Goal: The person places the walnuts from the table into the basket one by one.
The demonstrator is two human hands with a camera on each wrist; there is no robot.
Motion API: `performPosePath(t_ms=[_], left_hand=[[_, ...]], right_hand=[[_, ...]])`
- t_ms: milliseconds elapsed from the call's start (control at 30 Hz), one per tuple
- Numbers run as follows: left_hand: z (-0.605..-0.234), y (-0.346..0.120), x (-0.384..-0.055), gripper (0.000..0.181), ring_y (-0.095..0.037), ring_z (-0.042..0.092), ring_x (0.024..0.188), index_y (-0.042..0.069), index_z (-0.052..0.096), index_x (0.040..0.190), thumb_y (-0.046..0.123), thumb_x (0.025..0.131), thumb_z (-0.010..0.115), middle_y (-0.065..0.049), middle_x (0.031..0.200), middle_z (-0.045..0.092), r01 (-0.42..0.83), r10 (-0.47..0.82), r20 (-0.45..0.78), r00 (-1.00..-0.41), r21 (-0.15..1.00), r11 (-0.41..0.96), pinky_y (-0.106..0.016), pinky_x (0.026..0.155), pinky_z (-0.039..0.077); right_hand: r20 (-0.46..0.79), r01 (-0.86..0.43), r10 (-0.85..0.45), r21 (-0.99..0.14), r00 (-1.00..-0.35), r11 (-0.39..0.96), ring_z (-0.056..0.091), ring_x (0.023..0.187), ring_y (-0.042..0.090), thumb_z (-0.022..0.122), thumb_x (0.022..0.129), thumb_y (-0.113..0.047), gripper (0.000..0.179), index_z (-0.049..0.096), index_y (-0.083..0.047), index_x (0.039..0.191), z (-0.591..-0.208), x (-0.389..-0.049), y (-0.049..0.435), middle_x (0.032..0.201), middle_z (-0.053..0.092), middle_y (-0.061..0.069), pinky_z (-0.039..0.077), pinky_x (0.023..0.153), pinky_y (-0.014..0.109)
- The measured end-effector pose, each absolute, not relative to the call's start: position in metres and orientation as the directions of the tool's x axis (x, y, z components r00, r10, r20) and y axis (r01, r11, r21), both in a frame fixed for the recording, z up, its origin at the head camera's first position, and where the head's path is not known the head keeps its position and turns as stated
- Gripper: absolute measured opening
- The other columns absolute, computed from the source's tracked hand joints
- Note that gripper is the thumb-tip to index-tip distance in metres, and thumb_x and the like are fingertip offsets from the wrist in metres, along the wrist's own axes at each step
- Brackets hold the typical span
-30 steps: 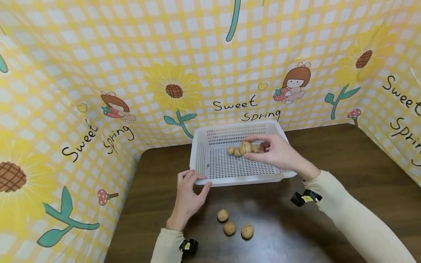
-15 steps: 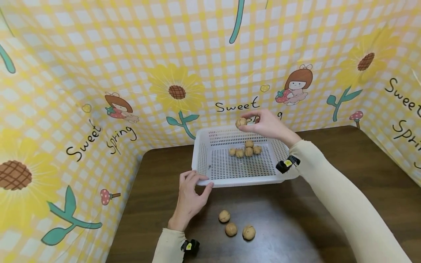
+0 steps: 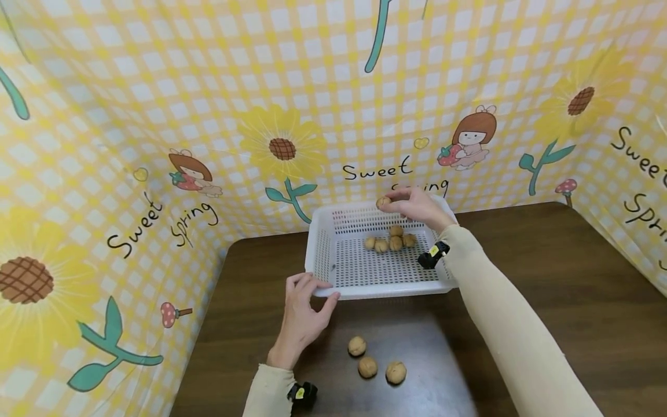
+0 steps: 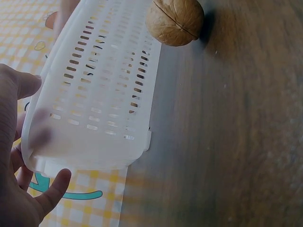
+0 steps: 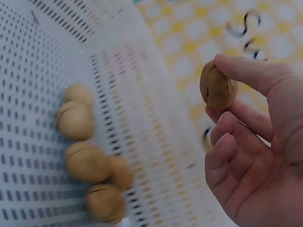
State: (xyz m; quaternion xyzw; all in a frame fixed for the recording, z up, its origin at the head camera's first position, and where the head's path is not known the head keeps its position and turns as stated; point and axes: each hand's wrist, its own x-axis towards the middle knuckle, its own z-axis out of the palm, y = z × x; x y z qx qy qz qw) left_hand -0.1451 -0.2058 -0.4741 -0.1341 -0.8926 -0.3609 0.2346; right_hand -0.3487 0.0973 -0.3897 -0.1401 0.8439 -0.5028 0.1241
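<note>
My right hand (image 3: 419, 207) pinches a walnut (image 5: 218, 86) between thumb and fingers, over the far rim of a white plastic basket (image 3: 385, 288). In the right wrist view the walnut overlaps the checked cloth beyond that rim. Inside the basket, several walnuts (image 3: 396, 243) lie grouped on the slotted floor, toward the back. My left hand (image 3: 302, 315) grips the basket's near left corner, thumb and fingers around the rim. On the table in front of the basket sit three more walnuts (image 3: 367, 367); one walnut (image 4: 175, 21) shows beside the basket in the left wrist view.
The dark wood table (image 3: 547, 278) extends to both sides of the basket. A yellow checked cloth (image 3: 208, 87) with sunflowers and lettering hangs behind the table and along its sides. Both wrists carry a small black camera (image 3: 433, 255).
My right hand has carried the walnut from low over the basket's middle up and back to the far rim, then dipped slightly. The left hand keeps its hold on the corner.
</note>
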Motion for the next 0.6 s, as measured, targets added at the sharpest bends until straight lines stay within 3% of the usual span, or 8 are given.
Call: performPosePath(t_ms=[233,367,467,600], left_hand=[[-0.474,-0.206,-0.145,0.016,-0.03,0.048,0.121,0.016,0.076,0.099,0.026,0.09,0.084,-0.001,0.103,0.071,0.415,0.075,0.52,-0.851,0.578,0.702,-0.049,0.105,0.041],[-0.473,-0.207,-0.146,0.016,-0.031,0.049,0.121,0.016,0.076,0.099,0.025,0.09,0.085,-0.002,0.102,0.07,0.422,0.074,0.532,-0.844,0.57,0.705,-0.05,0.105,0.041],[-0.473,-0.207,-0.146,0.017,-0.032,0.049,0.124,0.016,0.076,0.101,0.026,0.091,0.084,-0.003,0.105,0.071,0.414,0.077,0.516,-0.853,0.58,0.702,-0.051,0.108,0.041],[-0.473,-0.207,-0.145,0.016,-0.031,0.048,0.128,0.018,0.076,0.102,0.027,0.092,0.083,-0.003,0.109,0.072,0.394,0.072,0.488,-0.87,0.6,0.696,-0.053,0.112,0.04]], right_hand=[[-0.09,-0.094,-0.348,-0.873,-0.933,0.478,0.062,0.095,0.029,0.079,0.096,-0.038,0.062,0.061,-0.013,0.151,-0.426,-0.358,0.099,0.147,0.066,0.013,0.051,0.072,0.039],[-0.053,-0.152,-0.354,-0.836,-0.934,0.527,0.065,0.124,0.034,0.079,0.096,-0.032,0.062,0.061,-0.008,0.15,-0.432,-0.359,0.096,0.151,0.063,0.016,0.056,0.098,0.049],[-0.052,-0.18,-0.354,-0.786,-0.934,0.592,0.058,0.14,0.038,0.078,0.095,-0.028,0.059,0.063,-0.004,0.147,-0.437,-0.36,0.095,0.151,0.062,0.019,0.047,0.116,0.054],[-0.093,-0.169,-0.344,-0.733,-0.934,0.658,0.057,0.142,0.038,0.079,0.094,-0.032,0.058,0.065,-0.007,0.145,-0.443,-0.362,0.095,0.151,0.062,0.018,0.044,0.119,0.054]])
